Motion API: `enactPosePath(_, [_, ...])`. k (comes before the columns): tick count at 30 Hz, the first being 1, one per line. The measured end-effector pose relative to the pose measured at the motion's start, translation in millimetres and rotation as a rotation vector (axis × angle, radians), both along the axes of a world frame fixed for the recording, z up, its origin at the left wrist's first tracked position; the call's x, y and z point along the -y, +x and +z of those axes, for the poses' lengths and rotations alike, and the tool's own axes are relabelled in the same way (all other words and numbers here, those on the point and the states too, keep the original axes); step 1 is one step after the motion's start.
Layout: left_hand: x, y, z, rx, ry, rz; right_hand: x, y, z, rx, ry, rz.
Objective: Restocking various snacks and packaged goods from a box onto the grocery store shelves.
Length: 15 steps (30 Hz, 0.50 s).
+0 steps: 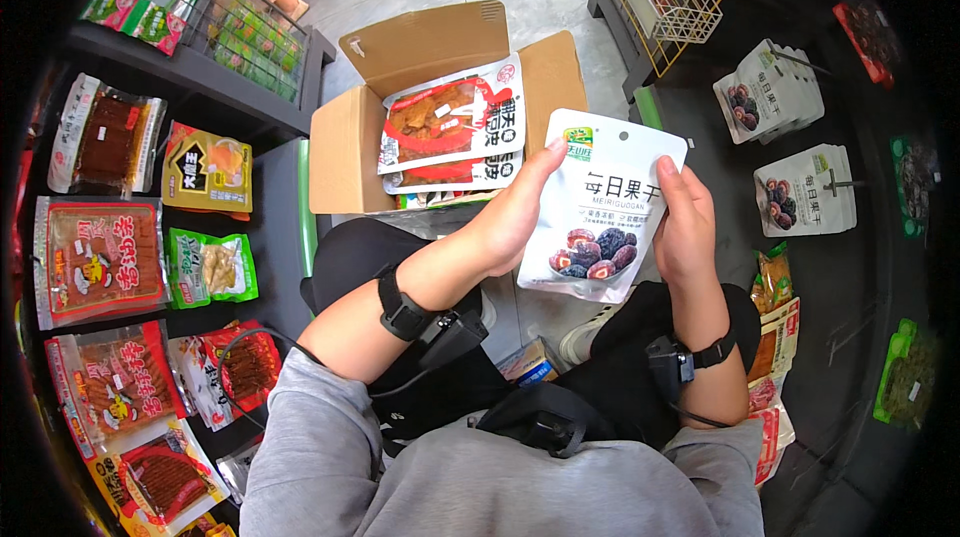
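Between my two hands is a white pouch of dried fruit (577, 192), its printed front turned up towards me. My left hand (517, 214) grips its left edge with the thumb on the front. On the right edge, my right hand (684, 225) holds it the same way; the fingers behind the pouch are hidden. A hang hole shows near its top. Just beyond my left hand, an open cardboard box (349, 150) contains red-and-white snack packets (442, 120), stacked flat. Similar white pouches (776, 90) hang on a hook to the right, with more white pouches (806, 192) on a nearer hook.
Several snack packets (101, 263) hang along the left rack. A wire basket (255, 34) stands at the upper left, and a wire stand (686, 11) at the upper right. Colourful packets (772, 387) lie beside my right leg. A small carton (529, 363) sits between my feet.
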<state>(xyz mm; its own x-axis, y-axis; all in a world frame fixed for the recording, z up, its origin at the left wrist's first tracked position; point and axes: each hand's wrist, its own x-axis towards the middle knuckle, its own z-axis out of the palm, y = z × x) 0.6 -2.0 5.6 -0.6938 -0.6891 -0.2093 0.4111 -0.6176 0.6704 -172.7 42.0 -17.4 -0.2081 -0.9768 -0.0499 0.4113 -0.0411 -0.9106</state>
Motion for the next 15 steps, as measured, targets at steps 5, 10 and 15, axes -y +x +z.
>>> enactPosePath(5, [0.5, 1.8, -3.0, -0.001, -0.010, -0.001, 1.9, 1.4, 0.9, 0.076, 0.076, 0.016])
enactPosePath(10, [8.8, 1.3, -2.2, -0.004, -0.027, 0.094, 4.1, 1.4, 1.2, -0.048, 0.083, 0.040])
enactPosePath(15, [19.2, 6.1, -5.2, -0.016, -0.003, 0.179, -0.9, 0.3, -1.2, -0.009, 0.188, 0.167])
